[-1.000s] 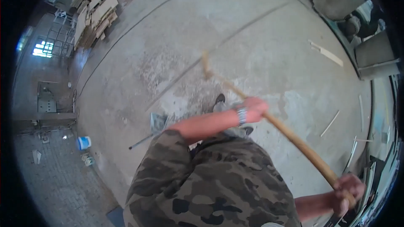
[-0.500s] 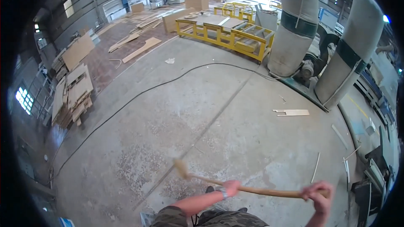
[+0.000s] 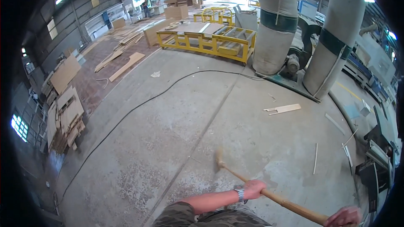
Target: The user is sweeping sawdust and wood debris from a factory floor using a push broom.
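Head view: left hand (image 3: 253, 189) grips pole (image 3: 290, 204); bags (image 3: 275, 42) hide contents.

We see a yellow table (image 3: 193, 28) at the far edge of the grey floor (image 3: 219, 117), two fat bags (image 3: 275, 38) near its far right corner, and piled boards (image 3: 65, 117) by its left edge.

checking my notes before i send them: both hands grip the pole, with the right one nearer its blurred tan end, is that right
Not quite: the left hand is the one nearer the blurred tan end; the right hand is farther back along the pole. The head camera view shows this. Both hands do grip it.
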